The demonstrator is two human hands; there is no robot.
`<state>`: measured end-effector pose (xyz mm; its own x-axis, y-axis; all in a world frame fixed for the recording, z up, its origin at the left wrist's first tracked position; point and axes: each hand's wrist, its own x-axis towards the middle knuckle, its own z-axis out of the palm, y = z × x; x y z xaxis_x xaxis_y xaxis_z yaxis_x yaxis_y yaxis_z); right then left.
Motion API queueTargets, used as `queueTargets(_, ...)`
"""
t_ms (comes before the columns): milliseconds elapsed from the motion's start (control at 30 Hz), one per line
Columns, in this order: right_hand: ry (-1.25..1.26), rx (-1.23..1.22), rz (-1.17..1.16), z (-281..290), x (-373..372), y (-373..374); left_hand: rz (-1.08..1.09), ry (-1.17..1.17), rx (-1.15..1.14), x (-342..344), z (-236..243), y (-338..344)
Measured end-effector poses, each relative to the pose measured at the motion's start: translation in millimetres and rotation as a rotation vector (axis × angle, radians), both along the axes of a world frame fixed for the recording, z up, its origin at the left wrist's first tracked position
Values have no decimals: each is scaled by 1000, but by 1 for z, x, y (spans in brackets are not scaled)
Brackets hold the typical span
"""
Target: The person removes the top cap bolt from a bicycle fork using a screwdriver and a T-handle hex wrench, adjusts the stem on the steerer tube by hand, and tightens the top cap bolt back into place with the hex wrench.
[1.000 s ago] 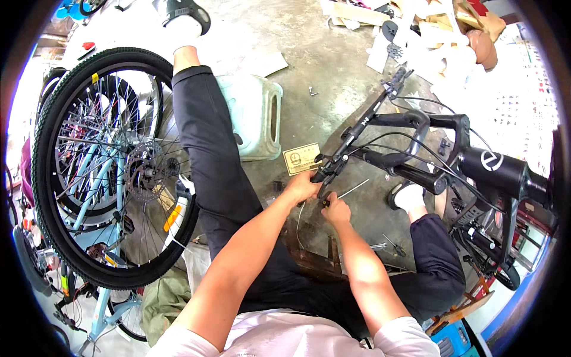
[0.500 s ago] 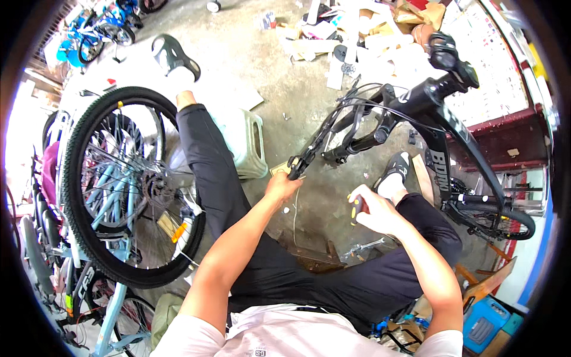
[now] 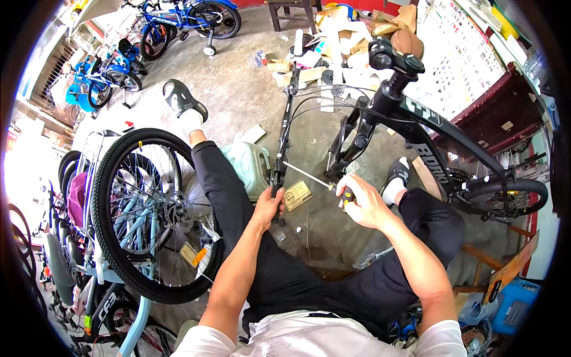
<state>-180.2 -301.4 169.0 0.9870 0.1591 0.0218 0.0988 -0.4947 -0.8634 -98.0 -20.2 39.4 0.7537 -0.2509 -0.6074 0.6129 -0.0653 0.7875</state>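
Note:
My left hand (image 3: 269,209) is closed round the near grip end of a black bicycle handlebar (image 3: 286,122), which hangs off the bike by its cables. In my right hand (image 3: 369,203) is a screwdriver (image 3: 309,176) with a yellow and black handle. Its long thin shaft points left, and the tip meets or nearly meets the handlebar by the brake lever, just beyond my left hand; contact is too small to tell. The black bicycle frame (image 3: 425,140) stands to the right, with no front wheel in its fork (image 3: 351,146).
A loose bicycle wheel (image 3: 107,196) leans among other bikes at the left. Beside my left leg is a pale green stool (image 3: 262,160), with a yellowish card (image 3: 298,195) nearby on the floor. Cardboard scraps (image 3: 351,41) lie farther off. A blue case (image 3: 514,304) sits lower right.
The handlebar has swung to point away from me, lower end in my left hand. The screwdriver has turned so its shaft now reaches left to the handlebar. The view has shifted too.

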Motion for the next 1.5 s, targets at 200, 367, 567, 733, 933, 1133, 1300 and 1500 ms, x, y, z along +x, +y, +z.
queueTargets(200,40,93,-88,-4,6,0,-12,-808,920,13,4,18)
queueTargets(367,67,82,-85,-4,7,-5,-195,195,-565,28,17,31)
queueTargets(567,101,285,-66,-1,8,-5,-118,-132,167,35,21,17)
queueTargets(733,92,353,-35,8,8,-2,167,-350,-34,28,6,16)
queueTargets(933,-93,440,-107,30,-7,-14,-9,180,-200,11,29,22)
queueTargets(1133,-115,731,-182,40,-12,-42,-61,48,-151,20,27,17)
queueTargets(1300,-101,751,-141,35,-17,-21,-10,20,-170,17,12,13)
queueTargets(1500,85,792,-246,31,-35,41,20,-34,-54,21,15,2)
